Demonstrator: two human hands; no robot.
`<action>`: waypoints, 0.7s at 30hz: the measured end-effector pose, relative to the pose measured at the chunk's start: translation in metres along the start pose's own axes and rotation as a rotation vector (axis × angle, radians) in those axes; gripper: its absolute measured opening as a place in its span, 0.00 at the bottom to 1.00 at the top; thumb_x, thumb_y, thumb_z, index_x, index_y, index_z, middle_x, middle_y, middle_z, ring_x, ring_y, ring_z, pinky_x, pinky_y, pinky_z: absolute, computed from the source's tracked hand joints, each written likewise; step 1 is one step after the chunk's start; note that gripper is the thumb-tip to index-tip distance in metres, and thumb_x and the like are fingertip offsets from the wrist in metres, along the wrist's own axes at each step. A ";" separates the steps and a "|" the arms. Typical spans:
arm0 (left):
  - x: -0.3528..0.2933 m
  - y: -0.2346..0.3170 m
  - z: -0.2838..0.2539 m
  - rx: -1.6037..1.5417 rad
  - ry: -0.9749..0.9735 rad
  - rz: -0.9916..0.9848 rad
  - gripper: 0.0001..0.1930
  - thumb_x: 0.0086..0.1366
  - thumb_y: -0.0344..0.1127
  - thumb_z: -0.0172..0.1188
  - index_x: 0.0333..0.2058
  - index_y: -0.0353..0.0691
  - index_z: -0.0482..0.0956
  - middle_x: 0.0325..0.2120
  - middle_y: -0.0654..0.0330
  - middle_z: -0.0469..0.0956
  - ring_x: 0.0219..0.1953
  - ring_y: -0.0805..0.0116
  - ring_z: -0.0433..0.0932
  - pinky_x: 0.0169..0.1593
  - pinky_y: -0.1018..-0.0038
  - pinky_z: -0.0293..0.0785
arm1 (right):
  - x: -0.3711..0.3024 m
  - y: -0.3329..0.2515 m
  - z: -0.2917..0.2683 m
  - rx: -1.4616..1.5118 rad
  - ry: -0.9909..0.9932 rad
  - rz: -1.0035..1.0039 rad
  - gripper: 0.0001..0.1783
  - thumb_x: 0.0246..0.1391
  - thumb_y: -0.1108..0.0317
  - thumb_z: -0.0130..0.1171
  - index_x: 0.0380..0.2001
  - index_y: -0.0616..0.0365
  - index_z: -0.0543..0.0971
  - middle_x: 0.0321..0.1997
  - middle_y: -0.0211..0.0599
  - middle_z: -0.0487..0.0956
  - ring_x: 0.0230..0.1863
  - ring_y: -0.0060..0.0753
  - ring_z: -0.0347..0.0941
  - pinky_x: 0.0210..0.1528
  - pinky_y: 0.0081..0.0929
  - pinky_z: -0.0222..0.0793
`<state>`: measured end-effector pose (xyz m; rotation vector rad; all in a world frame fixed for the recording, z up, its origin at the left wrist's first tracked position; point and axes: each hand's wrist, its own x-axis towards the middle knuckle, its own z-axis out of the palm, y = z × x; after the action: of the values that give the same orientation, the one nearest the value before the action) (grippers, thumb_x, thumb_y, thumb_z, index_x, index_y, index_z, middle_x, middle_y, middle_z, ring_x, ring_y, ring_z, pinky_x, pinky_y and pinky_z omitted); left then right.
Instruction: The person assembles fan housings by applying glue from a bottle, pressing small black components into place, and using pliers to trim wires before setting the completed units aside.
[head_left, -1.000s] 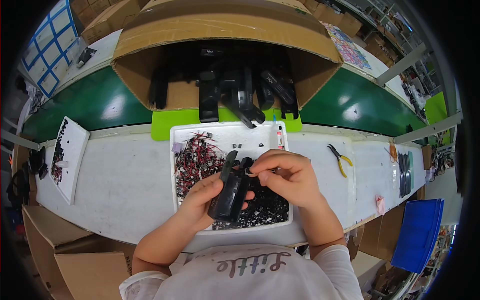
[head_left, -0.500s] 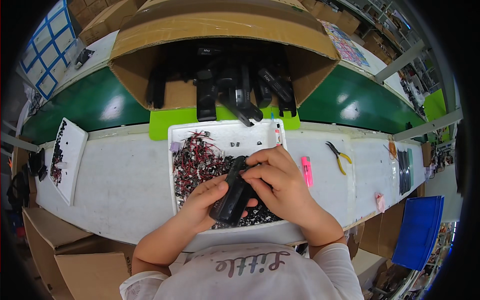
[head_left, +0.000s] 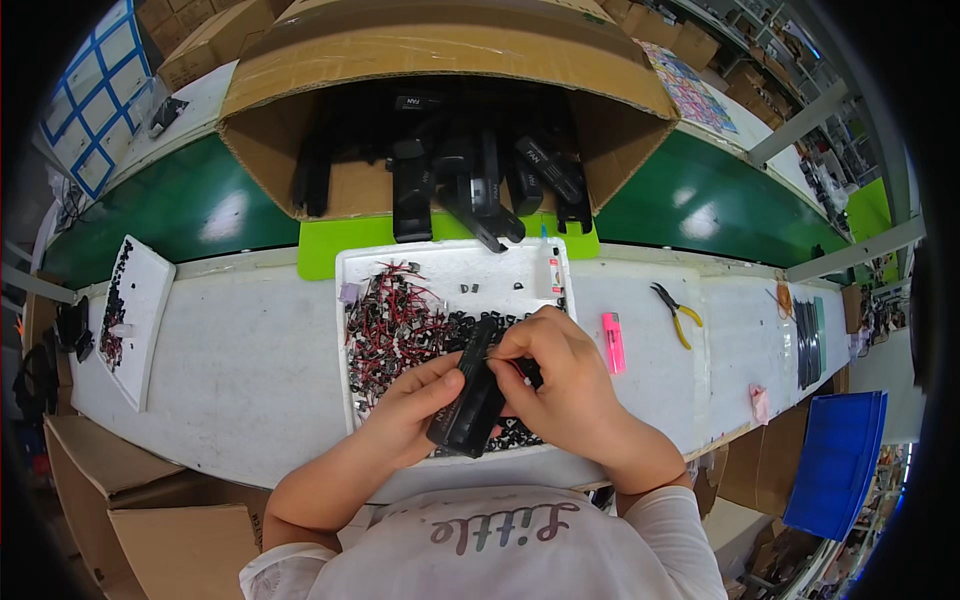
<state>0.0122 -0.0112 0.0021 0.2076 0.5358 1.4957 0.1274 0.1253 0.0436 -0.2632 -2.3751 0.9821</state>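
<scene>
A long black plastic housing (head_left: 468, 418) lies tilted in my left hand (head_left: 412, 402), whose fingers and thumb close around its sides. At the housing's upper right edge, my right hand (head_left: 565, 380) pinches with thumb and forefinger; a thin reddish wire seems to show there, but the fingertips hide what they hold. Both hands are over a white foam tray (head_left: 440, 258). Its left side holds a pile of small parts with red and black wires (head_left: 395, 325). Many small black pieces (head_left: 518, 436) lie in its right side, partly covered by my hands.
Beyond the tray, an open cardboard box (head_left: 450, 50) holds several black housings (head_left: 412, 195). Right of the tray lie a pink lighter (head_left: 613, 343) and yellow-handled pliers (head_left: 680, 315). Another foam tray (head_left: 150, 330) sits at left. A blue bin (head_left: 835, 465) stands at far right.
My right hand has shifted slightly down and toward me, its fingers drawn closer together at the housing's edge. The housing has tilted a little and moved slightly nearer.
</scene>
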 end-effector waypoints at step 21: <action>0.006 -0.011 -0.014 0.023 0.056 0.083 0.18 0.64 0.34 0.50 0.52 0.36 0.63 0.44 0.59 0.71 0.45 0.70 0.73 0.47 0.70 0.73 | -0.003 0.011 0.020 -0.148 0.044 -0.124 0.16 0.34 0.83 0.60 0.27 0.60 0.67 0.24 0.37 0.72 0.23 0.40 0.68 0.23 0.30 0.64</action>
<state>0.0159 -0.0087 -0.0162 0.2088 0.5952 1.5807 0.1186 0.1200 0.0229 -0.1875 -2.3959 0.7379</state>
